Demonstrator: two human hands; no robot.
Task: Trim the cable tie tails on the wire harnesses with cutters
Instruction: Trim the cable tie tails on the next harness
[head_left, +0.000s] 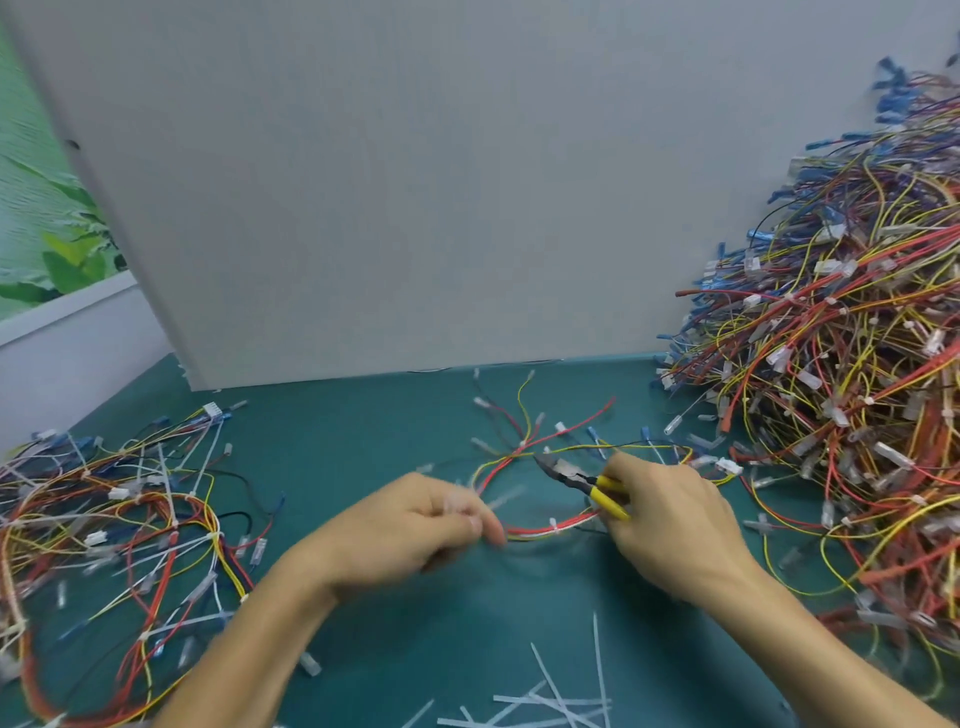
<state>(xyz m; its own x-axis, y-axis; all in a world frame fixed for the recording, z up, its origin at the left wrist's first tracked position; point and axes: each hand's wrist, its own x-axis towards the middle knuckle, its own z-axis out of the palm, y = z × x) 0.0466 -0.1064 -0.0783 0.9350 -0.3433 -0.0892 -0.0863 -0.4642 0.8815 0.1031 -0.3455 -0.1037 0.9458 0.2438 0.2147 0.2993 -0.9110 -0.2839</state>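
Starting nearest me: cut tails litter the mat on my side of the cutters. Left of the cutters, my left hand pinches the harness with curled fingers, though it's blurred. My right hand wraps the yellow handles, the jaws look nearly closed, and nothing is between them. Just beyond the cutters' tip, red and yellow wires cross. If the harness swings as I squeeze, I reckon I'll nick insulation, not tie. The big pile looms beyond, right of the cutters.
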